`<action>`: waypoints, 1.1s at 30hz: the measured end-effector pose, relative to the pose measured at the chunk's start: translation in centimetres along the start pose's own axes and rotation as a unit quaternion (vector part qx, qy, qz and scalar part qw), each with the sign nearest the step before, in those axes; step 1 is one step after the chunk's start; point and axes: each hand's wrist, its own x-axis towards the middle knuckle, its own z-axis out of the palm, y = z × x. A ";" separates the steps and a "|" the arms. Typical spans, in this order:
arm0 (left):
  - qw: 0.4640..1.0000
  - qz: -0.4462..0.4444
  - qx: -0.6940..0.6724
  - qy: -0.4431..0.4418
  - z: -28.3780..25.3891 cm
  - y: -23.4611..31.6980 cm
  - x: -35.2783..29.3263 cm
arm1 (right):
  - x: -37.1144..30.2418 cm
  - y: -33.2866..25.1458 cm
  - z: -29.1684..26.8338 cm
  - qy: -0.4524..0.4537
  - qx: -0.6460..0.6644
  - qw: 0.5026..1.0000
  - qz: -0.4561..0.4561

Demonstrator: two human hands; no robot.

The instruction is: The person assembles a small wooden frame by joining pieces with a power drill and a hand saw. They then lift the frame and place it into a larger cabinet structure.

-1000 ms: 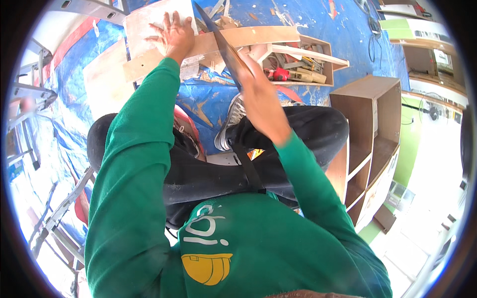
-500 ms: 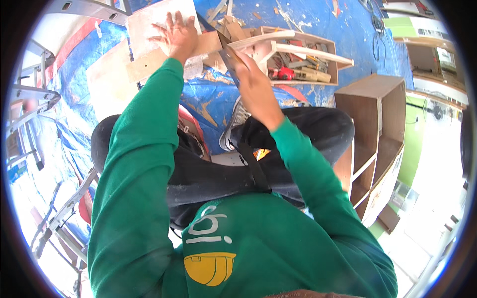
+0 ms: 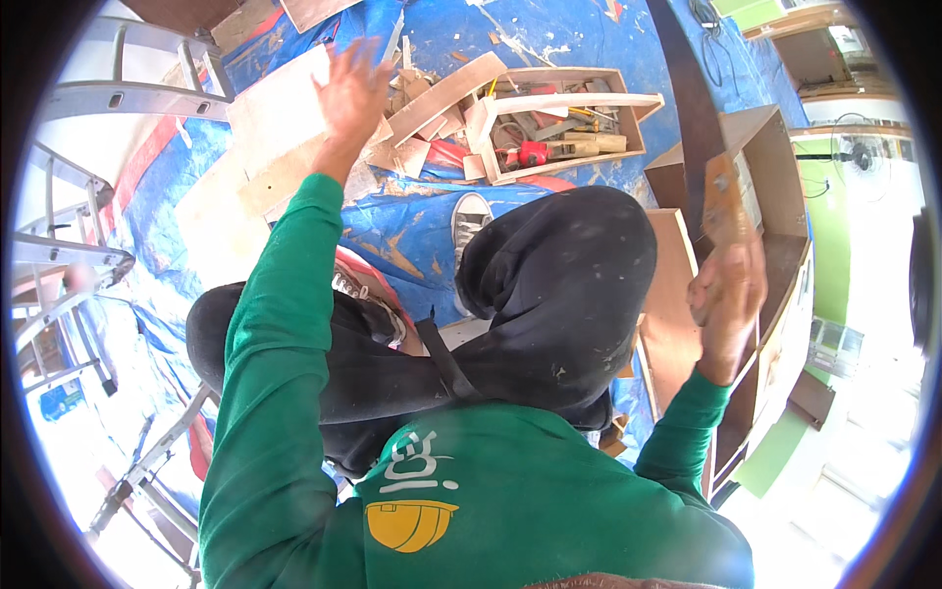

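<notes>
My right hand (image 3: 731, 294) is wrapped round the wooden handle of a handsaw (image 3: 699, 137), out to the right beside the cabinet. The saw's long dark blade points away from me, apart from the boards. My left hand (image 3: 353, 98) has its fingers spread, a little blurred, with nothing seen in it. It is over the right edge of a pale plywood board (image 3: 280, 108); whether it touches the wood I cannot tell. A narrow curved wooden strip (image 3: 446, 98) lies just right of that hand, among offcuts.
A wooden toolbox (image 3: 569, 162) full of hand tools stands ahead, on a blue tarp (image 3: 643, 118) strewn with scraps. An open brown cabinet (image 3: 785, 177) is close on my right. Aluminium ladders (image 3: 137, 101) stand at the left. A fan (image 3: 863, 157) is at the far right.
The saw has come away from the wood, swung right and turned blade-outward in my right hand. My left hand no longer presses flat on the board. The view has shifted slightly.
</notes>
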 end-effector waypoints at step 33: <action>0.967 0.010 0.221 -0.125 -8.1 -15.2 1.2 | 24.4 2.5 18.8 -0.180 0.015 0.976 -0.123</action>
